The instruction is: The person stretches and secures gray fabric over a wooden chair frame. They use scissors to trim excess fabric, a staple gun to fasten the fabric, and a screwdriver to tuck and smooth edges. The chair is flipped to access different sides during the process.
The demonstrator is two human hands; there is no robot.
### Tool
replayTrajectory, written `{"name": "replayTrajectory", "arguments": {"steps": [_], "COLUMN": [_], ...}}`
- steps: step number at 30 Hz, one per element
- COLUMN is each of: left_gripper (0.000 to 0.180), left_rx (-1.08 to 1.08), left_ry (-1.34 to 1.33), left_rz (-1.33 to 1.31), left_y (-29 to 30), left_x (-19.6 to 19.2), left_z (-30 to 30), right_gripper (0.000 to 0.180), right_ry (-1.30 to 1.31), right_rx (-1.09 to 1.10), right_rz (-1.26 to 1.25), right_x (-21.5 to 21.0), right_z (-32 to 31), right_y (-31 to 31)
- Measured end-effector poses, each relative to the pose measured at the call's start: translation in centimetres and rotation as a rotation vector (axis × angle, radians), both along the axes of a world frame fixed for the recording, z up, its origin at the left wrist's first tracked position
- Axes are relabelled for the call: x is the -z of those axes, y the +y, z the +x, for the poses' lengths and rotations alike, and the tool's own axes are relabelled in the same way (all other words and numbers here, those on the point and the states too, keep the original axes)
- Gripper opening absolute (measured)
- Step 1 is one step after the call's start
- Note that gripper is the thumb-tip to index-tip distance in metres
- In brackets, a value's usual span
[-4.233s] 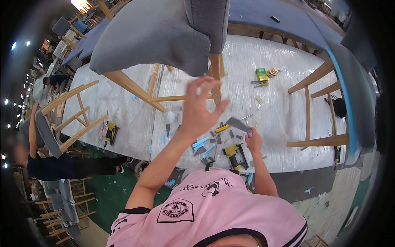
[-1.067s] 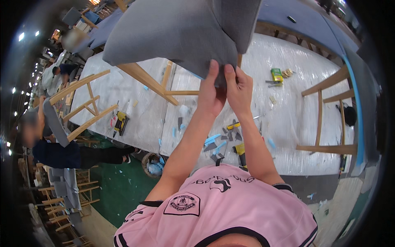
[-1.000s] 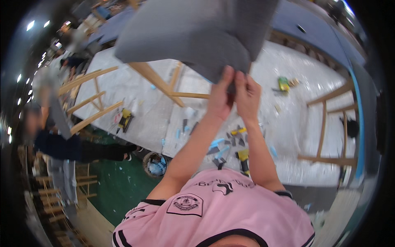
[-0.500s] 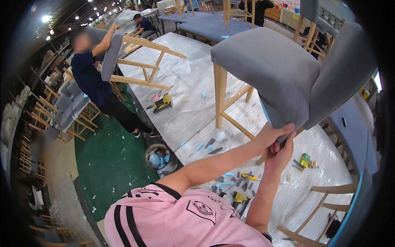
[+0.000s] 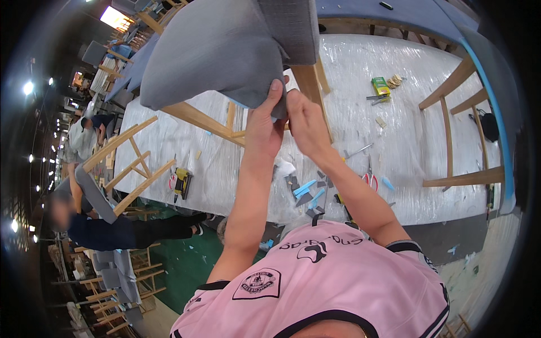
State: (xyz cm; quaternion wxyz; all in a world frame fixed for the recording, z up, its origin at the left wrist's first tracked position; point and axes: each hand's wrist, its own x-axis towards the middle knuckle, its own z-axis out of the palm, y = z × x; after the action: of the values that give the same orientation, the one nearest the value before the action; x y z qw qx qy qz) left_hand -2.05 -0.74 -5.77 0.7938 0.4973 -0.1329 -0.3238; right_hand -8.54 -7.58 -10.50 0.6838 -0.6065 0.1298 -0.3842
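1. The grey chair point(image 5: 217, 56) stands on the far side of the table point(image 5: 403, 149), just beyond the person, its seat corner turned near, presumably for easy reach.
2. Both hands meet at that corner. The left hand point(image 5: 264, 129) pinches the cover flap point(image 5: 280, 108), thumb in front; the right hand point(image 5: 310, 125) seems to nip its right edge, fingertips partly hidden — likely because the cloth hangs loose there.
3. Right beside the grip, a white patch point(image 5: 291, 82) shows next to the wooden leg point(image 5: 307, 84).
4. Nearer lie grey and blue scraps point(image 5: 306, 189), with red-handled pliers or scissors point(image 5: 369, 179) to their right, apparently kept within reach.
5. On the left rests a yellow-and-black tool point(image 5: 181, 183); far right, a green-and-yellow box point(image 5: 380, 86). The clear wrap over the table perhaps protects it.
6. At the right edge is a second chair point(image 5: 442, 181) — and at left, a co-worker point(image 5: 107, 232) beside another point(image 5: 94, 194).
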Motion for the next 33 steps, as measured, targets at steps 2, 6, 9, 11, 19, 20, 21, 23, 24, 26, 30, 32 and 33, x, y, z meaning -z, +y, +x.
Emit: {"name": "replayTrajectory", "arguments": {"steps": [2,6,9,11,19,20,21,23,24,26,30,32,33], "left_gripper": [0.044,0.059,0.054,0.040,0.061,0.063,0.063,0.064,0.063,0.061,0.055,0.043,0.043], "left_rx": [0.092,0.302,0.350,0.487,-0.409,-0.426,-0.361,-0.223,-0.270,-0.378,-0.374,-0.392,-0.377], "left_ry": [-0.002,0.068,-0.089,-0.789,-2.030,-2.127,-2.053,-1.902,-1.941,-2.006,-2.005,-2.046,-2.020], "left_rz": [-0.001,-0.131,0.085,0.672,0.803,0.847,0.890,0.955,0.937,0.915,0.892,0.816,0.864], "left_y": [0.5,2.3,5.1,9.2,-1.8,-2.9,-3.2,-4.3,-4.7,-4.7,-4.9,-4.9,-5.0], "left_x": [-0.2,0.0,-0.1,-3.6,-9.8,-9.6,-9.9,-10.4,-10.0,-9.2,-9.1,-9.0,-8.9], "left_z": [0.4,1.4,3.7,5.7,4.4,4.8,4.9,4.8,5.1,5.5,5.6,6.0,5.9], "right_gripper": [0.049,0.053,0.057,0.058,0.067,0.067,0.067,0.067,0.067,0.068,0.068,0.067,0.067], "right_ry": [0.017,0.034,0.021,0.091,-0.029,-0.024,-0.018,0.002,-0.003,-0.013,-0.004,-0.001,-0.008], "right_rx": [0.180,0.184,0.062,-0.016,-0.028,-0.041,-0.051,-0.056,-0.053,-0.067,-0.033,-0.022,-0.020], "right_rz": [-0.348,-0.439,-0.287,-0.290,-0.108,-0.095,-0.101,-0.113,-0.099,-0.075,-0.111,-0.123,-0.126], "right_x": [-0.7,-1.9,-1.3,-1.1,-3.3,-3.5,-3.5,-3.1,-3.2,-3.6,-3.4,-3.2,-3.3], "right_z": [-0.1,0.0,-0.1,-0.3,-0.3,-0.3,-0.5,-0.8,-0.7,-0.7,-0.6,-0.6,-0.7], "right_y": [0.6,1.3,0.5,0.0,3.8,3.8,3.7,3.2,3.0,3.3,3.1,3.0,3.0]}}
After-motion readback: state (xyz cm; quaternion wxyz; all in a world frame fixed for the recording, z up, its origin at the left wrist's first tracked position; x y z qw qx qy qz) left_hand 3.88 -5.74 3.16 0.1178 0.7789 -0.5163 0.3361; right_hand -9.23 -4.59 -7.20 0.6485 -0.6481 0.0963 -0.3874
